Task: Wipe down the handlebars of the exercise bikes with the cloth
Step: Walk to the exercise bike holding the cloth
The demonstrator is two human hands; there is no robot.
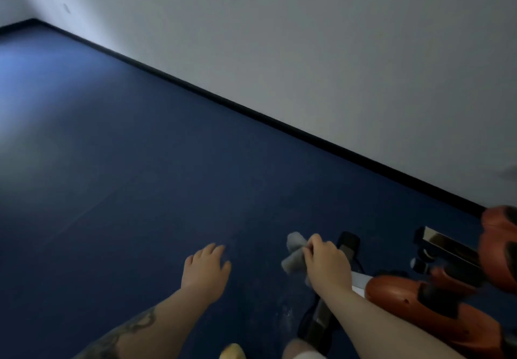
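Floor (167, 162) dark blue, wall (335, 36) grey, black skirting (279, 123).

Bike (436, 302) stands right, seemingly near the wall (335, 50).

Grey cloth (293, 253) bunched in right hand (326, 263), left hand (205, 270) loose-fingered above blue floor (140, 162), orange exercise bike (436, 302) at right.

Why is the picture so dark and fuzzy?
Head view: the room is dim, with pale light only on the floor at far left; the right hand gripping the cloth looks soft, and the wide lens tilts the wall.
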